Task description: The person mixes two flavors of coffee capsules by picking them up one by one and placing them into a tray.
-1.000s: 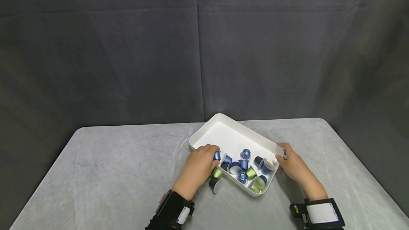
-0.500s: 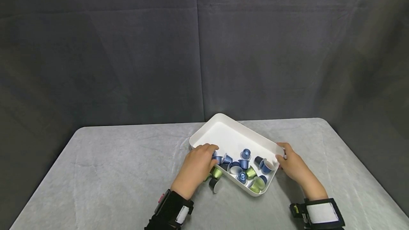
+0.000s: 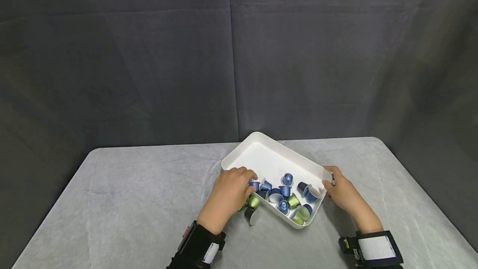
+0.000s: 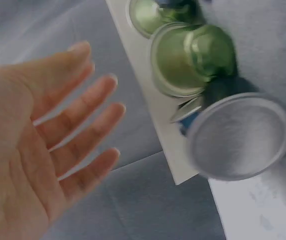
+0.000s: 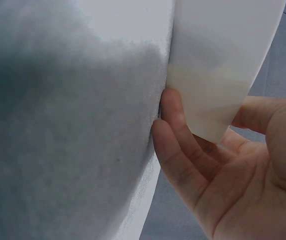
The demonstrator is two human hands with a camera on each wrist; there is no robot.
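On the grey table (image 3: pixel 112 186), seen from the head camera, a white tray (image 3: pixel 261 152) holds blue and green capsules (image 3: pixel 284 196); no writing is legible. The left hand (image 3: pixel 228 196) partly hides some capsules, its fingers relaxed in the left wrist view. In the blurred right wrist view, the right hand (image 5: pixel 223 170) grips the tray's corner.

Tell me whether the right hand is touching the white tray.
Touching. In the right wrist view, the right hand has its fingers against the outer corner wall of the white tray, thumb on the other side.
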